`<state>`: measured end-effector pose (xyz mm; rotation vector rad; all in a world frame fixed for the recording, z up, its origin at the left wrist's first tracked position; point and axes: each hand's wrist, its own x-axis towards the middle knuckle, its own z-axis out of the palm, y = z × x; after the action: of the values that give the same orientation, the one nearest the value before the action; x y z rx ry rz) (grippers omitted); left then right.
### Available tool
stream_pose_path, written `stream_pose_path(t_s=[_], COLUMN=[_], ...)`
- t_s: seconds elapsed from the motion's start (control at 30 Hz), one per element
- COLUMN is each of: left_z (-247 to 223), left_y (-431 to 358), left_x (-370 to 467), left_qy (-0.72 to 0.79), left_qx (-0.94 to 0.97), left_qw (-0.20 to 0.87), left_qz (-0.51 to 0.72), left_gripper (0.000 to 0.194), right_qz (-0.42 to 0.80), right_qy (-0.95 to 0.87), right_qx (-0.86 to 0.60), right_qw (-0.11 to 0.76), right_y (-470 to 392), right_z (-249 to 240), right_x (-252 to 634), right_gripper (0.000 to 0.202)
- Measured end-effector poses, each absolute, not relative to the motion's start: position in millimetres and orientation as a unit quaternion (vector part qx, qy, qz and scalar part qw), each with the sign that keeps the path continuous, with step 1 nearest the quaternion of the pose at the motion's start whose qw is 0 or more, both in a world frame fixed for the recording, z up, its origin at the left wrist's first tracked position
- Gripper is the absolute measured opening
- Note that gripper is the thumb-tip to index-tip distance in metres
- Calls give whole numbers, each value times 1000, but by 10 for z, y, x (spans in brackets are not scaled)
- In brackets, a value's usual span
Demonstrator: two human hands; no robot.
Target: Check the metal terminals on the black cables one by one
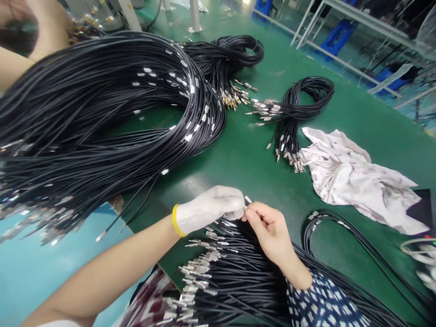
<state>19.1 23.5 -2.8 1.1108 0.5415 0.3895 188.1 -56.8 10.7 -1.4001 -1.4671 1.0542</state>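
Pinching terminal [247, 200] | left hand [207, 210], right hand [269, 229] | wire beneath hidden

From my remote seat I saw a crumpled white cloth [354, 179] at three o'clock on the green counter [245, 154]. A small coil of black wires [303, 104] lay at one o'clock, another coil [231, 56] at twelve, blue stools [335, 36] beyond.

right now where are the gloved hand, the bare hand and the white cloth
gloved hand [207, 210], head view, on the back of the glove
bare hand [269, 229], head view, on the back of the hand
white cloth [354, 179], head view, on its crumpled middle
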Motion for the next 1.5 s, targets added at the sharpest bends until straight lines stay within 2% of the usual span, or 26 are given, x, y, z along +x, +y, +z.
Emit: stream_pose_path(t_s=[1.0, 1.3, 1.5], left_z=[26, -22, -45], left_y=[262, 267, 283], left_x=[195, 188, 146], left_qy=[262, 230, 254], left_qx=[582, 538, 512], left_qw=[756, 795, 798], left_qz=[146, 161, 191], left_gripper=[25, 36, 36], right_qz=[408, 458, 488], right_qy=[-590, -573, -552], right_qx=[-567, -538, -515], right_qw=[406, 415, 437], right_y=[-606, -588, -643], right_z=[102, 25, -15], right_x=[1884, 1916, 1951], right_gripper=[42, 48, 46])
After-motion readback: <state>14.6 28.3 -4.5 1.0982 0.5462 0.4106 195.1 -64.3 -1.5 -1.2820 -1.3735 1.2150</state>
